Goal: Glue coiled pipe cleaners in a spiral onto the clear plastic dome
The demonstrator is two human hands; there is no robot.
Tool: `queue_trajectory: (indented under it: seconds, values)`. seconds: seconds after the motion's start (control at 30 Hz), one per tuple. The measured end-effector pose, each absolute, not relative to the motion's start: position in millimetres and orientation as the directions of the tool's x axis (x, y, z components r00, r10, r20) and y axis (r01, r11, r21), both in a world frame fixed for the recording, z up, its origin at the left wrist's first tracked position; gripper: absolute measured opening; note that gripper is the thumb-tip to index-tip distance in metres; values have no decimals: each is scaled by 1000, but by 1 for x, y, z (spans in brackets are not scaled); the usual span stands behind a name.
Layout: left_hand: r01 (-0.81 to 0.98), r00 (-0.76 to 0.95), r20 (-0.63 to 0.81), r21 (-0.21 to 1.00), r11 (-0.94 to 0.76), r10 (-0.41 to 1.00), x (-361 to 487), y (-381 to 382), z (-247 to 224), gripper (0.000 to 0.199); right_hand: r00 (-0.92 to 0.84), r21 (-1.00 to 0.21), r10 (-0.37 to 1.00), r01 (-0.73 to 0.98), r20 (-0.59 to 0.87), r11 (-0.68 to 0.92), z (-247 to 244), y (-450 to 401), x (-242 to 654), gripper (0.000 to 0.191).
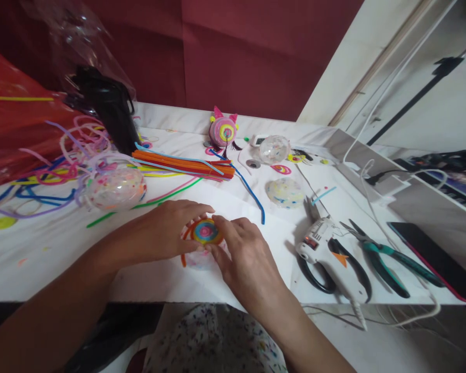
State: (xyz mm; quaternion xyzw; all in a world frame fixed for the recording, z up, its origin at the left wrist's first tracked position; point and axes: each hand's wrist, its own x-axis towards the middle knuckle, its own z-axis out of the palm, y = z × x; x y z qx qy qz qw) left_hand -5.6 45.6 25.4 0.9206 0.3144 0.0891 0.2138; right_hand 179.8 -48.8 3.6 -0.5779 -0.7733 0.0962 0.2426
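Between my hands is a clear plastic ball point(202, 260), topped with a coiled pipe cleaner disc point(205, 232) in pink, blue, yellow and orange. A loose orange end of pipe cleaner point(184, 259) hangs down its left side. My left hand point(174, 228) curves around the ball's left side, fingers at the coil's far edge and thumb at the near edge. My right hand point(241, 248) grips from the right, its fingertips pressed on the coil's rim. The lower part of the ball is partly hidden by my hands.
Pipe cleaners point(182, 163) lie bundled behind my hands. Clear balls point(116, 189) stand left and right. A pink pipe cleaner figure point(222, 130) sits at the back. Right are a glue gun point(326, 248), green-handled pliers point(388, 256) and a phone point(431, 254). A black bottle point(106, 106) stands left.
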Motion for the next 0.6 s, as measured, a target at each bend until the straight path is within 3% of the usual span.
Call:
queue_trajectory:
  seconds: [0.27,0.43,0.6]
  values:
    - [559,766,49,442,-701,641,-4,39,26,21,-193,-399,955,876,223,270,8,-47,177,38]
    - [615,707,93,409,-674,701,-11,30,15,49,-192,-386,954,882,232,271,8,-47,176,33]
    - [603,685,184,398,-691,704,-19,18,9,39,-198,-386,956,882,216,270,9,-47,176,23]
